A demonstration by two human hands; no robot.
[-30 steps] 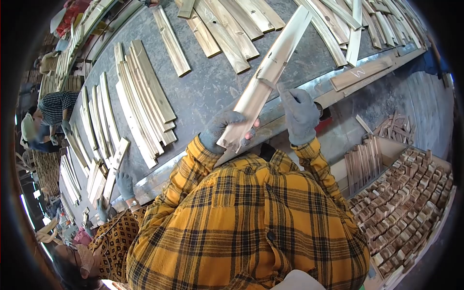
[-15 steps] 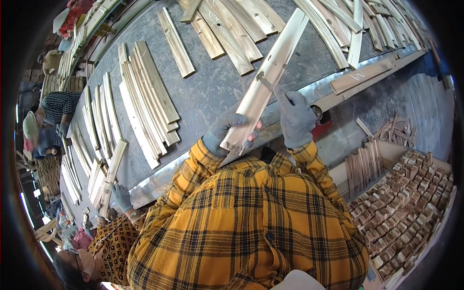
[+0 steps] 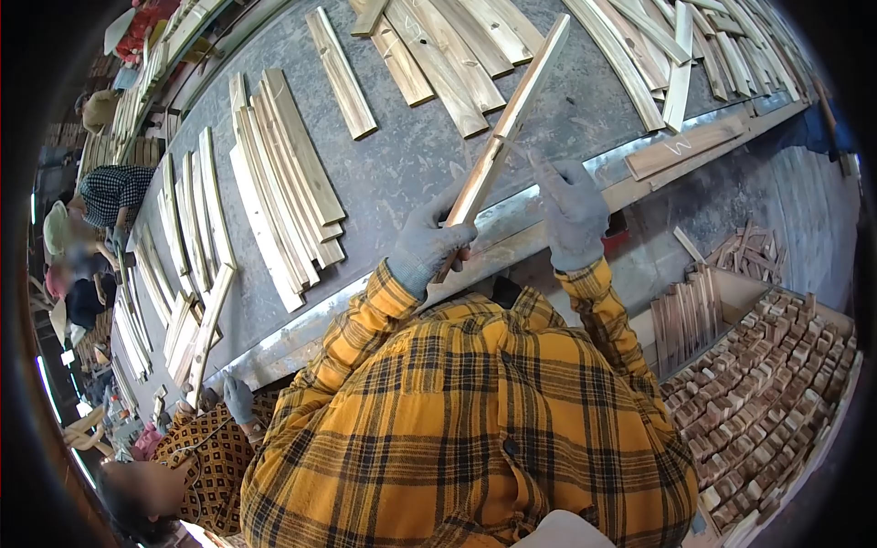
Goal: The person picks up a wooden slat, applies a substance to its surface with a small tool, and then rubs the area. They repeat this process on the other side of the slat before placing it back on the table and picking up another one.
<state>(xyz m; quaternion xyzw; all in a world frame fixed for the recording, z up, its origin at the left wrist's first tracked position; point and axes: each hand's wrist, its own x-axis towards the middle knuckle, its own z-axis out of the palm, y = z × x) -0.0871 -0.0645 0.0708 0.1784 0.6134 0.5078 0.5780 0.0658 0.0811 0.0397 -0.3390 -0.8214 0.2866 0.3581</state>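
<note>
My left hand (image 3: 427,242), in a grey glove, is closed round the lower end of a long wooden board (image 3: 502,137). The board is turned so that mostly its narrow edge shows, and its far end points up and away over the table. To the right of the board is my right hand (image 3: 574,215), also gloved, with its index finger reaching toward the board. A thin dark piece (image 3: 513,143) shows between that fingertip and the board. It is too small to name, and the other fingers are partly hidden.
Rows of boards (image 3: 283,173) lie on the grey metal table (image 3: 384,183). A board with a chalk mark (image 3: 685,146) rests along the edge. At lower right stands a crate (image 3: 744,283) of short wood blocks (image 3: 767,393). A co-worker's gloved hand (image 3: 239,400) is at left.
My left hand has rolled the board from its broad face onto its edge. My right hand has shifted slightly right and turned. The co-worker's hand has moved down, away from a board.
</note>
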